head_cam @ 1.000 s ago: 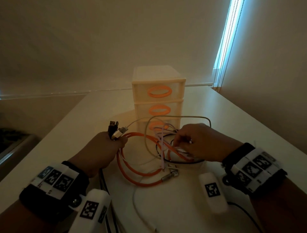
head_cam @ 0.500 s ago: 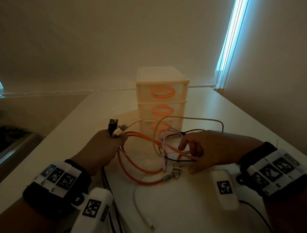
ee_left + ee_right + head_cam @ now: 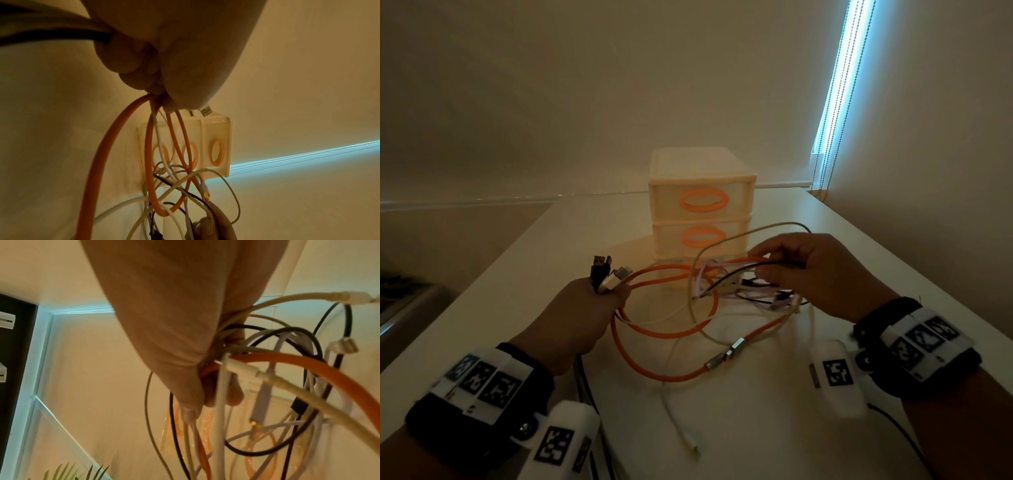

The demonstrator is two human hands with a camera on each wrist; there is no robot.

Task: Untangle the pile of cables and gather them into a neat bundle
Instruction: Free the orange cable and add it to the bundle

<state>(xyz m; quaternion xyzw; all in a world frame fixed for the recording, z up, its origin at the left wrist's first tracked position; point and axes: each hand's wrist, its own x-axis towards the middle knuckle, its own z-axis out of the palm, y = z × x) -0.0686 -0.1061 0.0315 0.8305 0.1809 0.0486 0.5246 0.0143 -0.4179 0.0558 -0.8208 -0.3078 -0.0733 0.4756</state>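
Observation:
A tangle of cables hangs between my two hands above the white table (image 3: 551,267). My left hand (image 3: 599,301) grips several plug ends (image 3: 607,275), black and silver, with orange (image 3: 107,146) and white cables trailing from the fist. An orange cable (image 3: 654,332) loops down to a metal connector (image 3: 726,354). My right hand (image 3: 784,270) is lifted and grips a bunch of orange, black, pale pink and cream cables (image 3: 267,363). A cream cable (image 3: 767,228) arcs over that hand. A loose white cable (image 3: 678,421) lies on the table toward me.
A small cream drawer unit (image 3: 700,209) with orange oval handles stands just behind the cables. The table's left edge (image 3: 493,270) drops off beside my left hand. A wall and blind cords (image 3: 835,102) are at the right. Black cords (image 3: 585,387) run under my left wrist.
My right hand has risen off the table and closed on a bunch of cables, lifting them up and to the right. The left hand keeps hold of the plug ends.

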